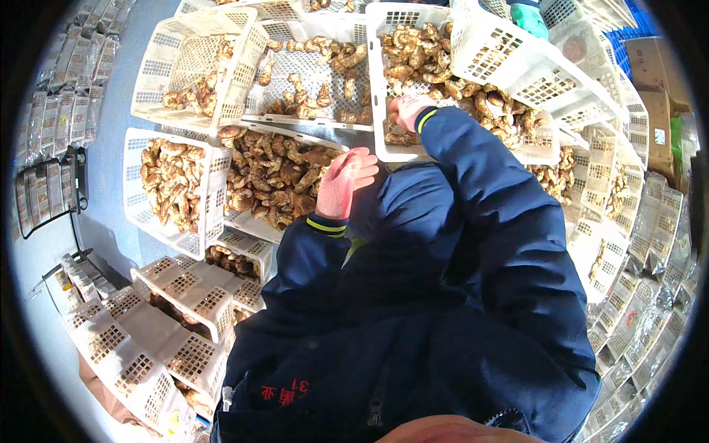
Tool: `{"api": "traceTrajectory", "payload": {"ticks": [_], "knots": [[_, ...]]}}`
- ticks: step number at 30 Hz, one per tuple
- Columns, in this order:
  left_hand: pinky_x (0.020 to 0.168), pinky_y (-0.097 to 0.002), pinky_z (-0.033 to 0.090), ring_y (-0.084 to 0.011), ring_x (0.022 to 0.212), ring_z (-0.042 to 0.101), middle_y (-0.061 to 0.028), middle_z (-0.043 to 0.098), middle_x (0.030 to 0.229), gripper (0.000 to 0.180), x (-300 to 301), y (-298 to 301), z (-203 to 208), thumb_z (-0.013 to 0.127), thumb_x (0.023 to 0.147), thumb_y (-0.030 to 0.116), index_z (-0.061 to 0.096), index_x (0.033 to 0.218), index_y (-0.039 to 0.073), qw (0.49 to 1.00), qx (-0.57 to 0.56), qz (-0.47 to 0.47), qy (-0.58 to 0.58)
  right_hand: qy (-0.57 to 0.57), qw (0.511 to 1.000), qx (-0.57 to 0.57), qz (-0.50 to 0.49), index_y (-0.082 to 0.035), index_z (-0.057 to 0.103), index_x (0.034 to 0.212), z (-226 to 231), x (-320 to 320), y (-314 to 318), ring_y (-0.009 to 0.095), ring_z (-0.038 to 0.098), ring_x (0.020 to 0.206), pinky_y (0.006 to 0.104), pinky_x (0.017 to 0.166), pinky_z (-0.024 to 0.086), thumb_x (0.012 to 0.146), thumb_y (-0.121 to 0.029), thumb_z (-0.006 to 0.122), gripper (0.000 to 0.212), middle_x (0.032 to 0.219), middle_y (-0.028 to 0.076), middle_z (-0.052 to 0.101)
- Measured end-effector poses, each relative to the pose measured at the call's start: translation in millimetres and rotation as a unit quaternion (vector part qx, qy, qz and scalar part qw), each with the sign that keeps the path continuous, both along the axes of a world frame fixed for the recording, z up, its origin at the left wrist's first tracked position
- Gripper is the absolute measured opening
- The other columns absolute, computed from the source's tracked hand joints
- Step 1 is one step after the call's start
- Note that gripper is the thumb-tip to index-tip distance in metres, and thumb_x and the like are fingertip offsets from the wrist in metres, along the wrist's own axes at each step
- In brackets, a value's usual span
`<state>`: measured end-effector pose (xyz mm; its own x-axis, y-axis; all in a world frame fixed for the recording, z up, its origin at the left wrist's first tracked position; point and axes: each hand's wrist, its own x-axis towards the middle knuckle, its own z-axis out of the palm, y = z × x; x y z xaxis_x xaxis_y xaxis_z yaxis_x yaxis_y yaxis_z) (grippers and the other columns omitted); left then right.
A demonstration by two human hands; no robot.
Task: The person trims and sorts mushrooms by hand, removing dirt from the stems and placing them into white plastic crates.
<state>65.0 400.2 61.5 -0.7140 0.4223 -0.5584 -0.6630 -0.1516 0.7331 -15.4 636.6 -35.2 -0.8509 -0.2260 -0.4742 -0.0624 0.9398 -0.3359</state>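
Observation:
My left hand (343, 183) is open, palm up and fingers stretched out, at the right edge of a white crate heaped with brown-and-cream mushrooms (273, 173). It has no mushroom in it. My right hand (410, 112) reaches into another white crate (402, 153), by its left wall, next to a pile of mushrooms (417, 55). Its fingers are curled and partly hidden, so what they hold cannot be made out. Between these crates and beyond them, a white mesh crate (306, 70) has mushrooms scattered over its bottom.
A tilted crate (196, 63) stands far left, with a full mushroom crate (177, 184) nearer. Stacked crates (173, 295) fill the near left. Another person's teal-gloved hand (529, 20) touches a tilted crate (502, 55) at the far right. Cardboard boxes (653, 96) stand along the right.

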Motion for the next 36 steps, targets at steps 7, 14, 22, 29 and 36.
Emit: {"api": "traceTrajectory", "payload": {"ticks": [7, 14, 22, 29, 36], "knots": [[0.084, -0.0262, 0.042, -0.0174, 0.103, 0.051, -0.0112, 0.051, 0.114, 0.037, -9, -7, -2, 0.05, 0.083, 0.004, 0.043, 0.118, -0.001, 0.975, -0.052, -0.005, 0.214, -0.227, 0.655, -0.605, -0.391, -0.001, 0.052, 0.111, 100, 51, 35, 0.015, 0.06, 0.076, 0.023, 0.063, 0.048, 0.079, -0.011, 0.058, 0.034, 0.095, 0.009, 0.061], [0.058, -0.0248, 0.044, -0.0146, 0.067, 0.054, -0.0099, 0.059, 0.087, 0.03, -5, 27, 41, 0.055, 0.082, 0.014, 0.052, 0.108, 0.0, 0.811, -0.277, -0.035, 0.514, -0.264, 0.517, -0.759, -0.294, 0.002, 0.046, 0.116, 157, 91, -21, 0.009, 0.049, 0.064, 0.0202, 0.055, 0.041, 0.086, -0.023, 0.051, 0.04, 0.086, 0.007, 0.058], [0.053, -0.022, 0.047, -0.017, 0.064, 0.059, -0.0104, 0.061, 0.079, 0.027, 3, -2, 72, 0.046, 0.086, 0.016, 0.052, 0.104, -0.004, 0.997, 0.059, 0.022, 0.037, -0.125, 0.585, -0.702, -0.388, 0.001, 0.042, 0.117, 145, 103, -29, 0.016, 0.057, 0.074, 0.0235, 0.061, 0.045, 0.088, -0.026, 0.047, 0.04, 0.087, 0.009, 0.058], [0.064, -0.0257, 0.048, -0.0182, 0.077, 0.059, -0.0106, 0.059, 0.089, 0.027, 4, -2, 68, 0.045, 0.087, 0.017, 0.05, 0.106, -0.002, 0.99, 0.132, 0.004, 0.052, -0.122, 0.594, -0.715, -0.348, 0.0, 0.048, 0.113, 141, 101, -33, 0.015, 0.058, 0.075, 0.0243, 0.062, 0.047, 0.087, -0.029, 0.05, 0.039, 0.089, 0.009, 0.06], [0.073, -0.033, 0.049, -0.0253, 0.09, 0.059, -0.0175, 0.057, 0.103, 0.032, 1, -3, 57, 0.045, 0.086, 0.011, 0.046, 0.114, -0.005, 0.991, 0.084, 0.005, 0.105, -0.101, 0.612, -0.697, -0.361, -0.003, 0.053, 0.11, 133, 102, -45, 0.012, 0.059, 0.072, 0.0242, 0.065, 0.048, 0.085, -0.027, 0.054, 0.035, 0.09, 0.007, 0.062]]}}
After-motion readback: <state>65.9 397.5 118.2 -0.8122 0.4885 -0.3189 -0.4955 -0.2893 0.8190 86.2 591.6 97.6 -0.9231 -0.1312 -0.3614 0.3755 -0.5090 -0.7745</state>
